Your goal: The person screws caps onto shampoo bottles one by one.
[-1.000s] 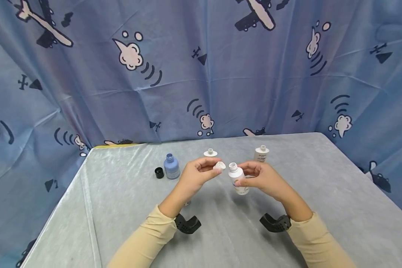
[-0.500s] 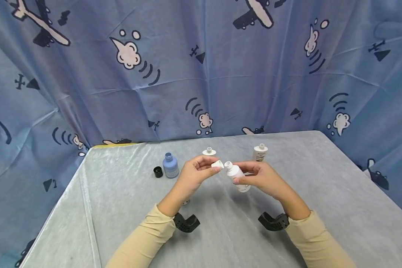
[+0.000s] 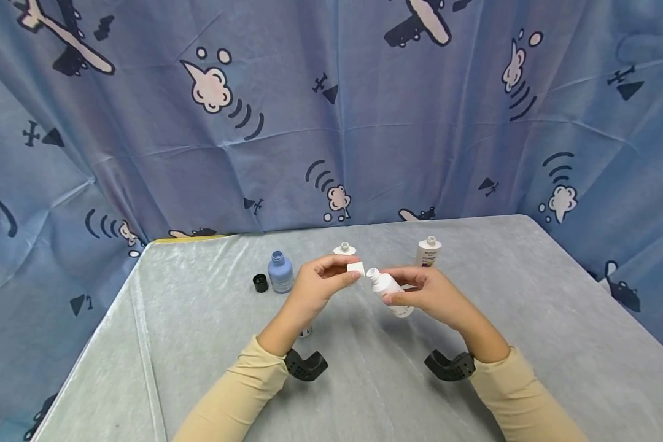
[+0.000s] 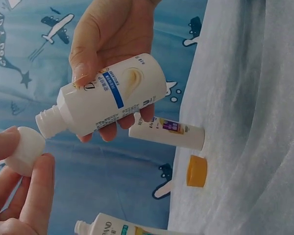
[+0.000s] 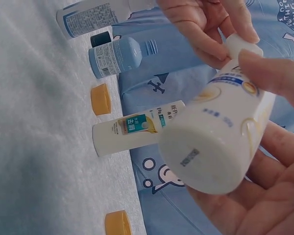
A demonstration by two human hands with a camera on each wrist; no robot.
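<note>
My left hand point(image 3: 312, 287) pinches a small white cap point(image 3: 356, 268) between thumb and fingers. A white bottle with a blue band on its label point(image 4: 115, 95) is gripped in my right hand point(image 3: 435, 296). The bottle point(image 3: 385, 284) is held above the table, its threaded neck leaning left toward the cap. In the head view a narrow gap separates neck and cap. The bottle's flat base point(image 5: 201, 159) faces the right wrist camera. My right fingers wrap its body, partly hidden behind it.
Uncapped on the table stand a blue bottle point(image 3: 281, 275) beside a black cap point(image 3: 260, 282), and two white bottles, one behind my left hand point(image 3: 345, 250), one behind my right point(image 3: 428, 253). Yellow caps point(image 5: 101, 99) lie near them. Another bottle point(image 3: 306, 332) is mostly hidden under my left wrist.
The bottle in my right hand has tilted further left, its neck coming nearer the cap. My left hand has turned the cap from facing up to facing the neck.
</note>
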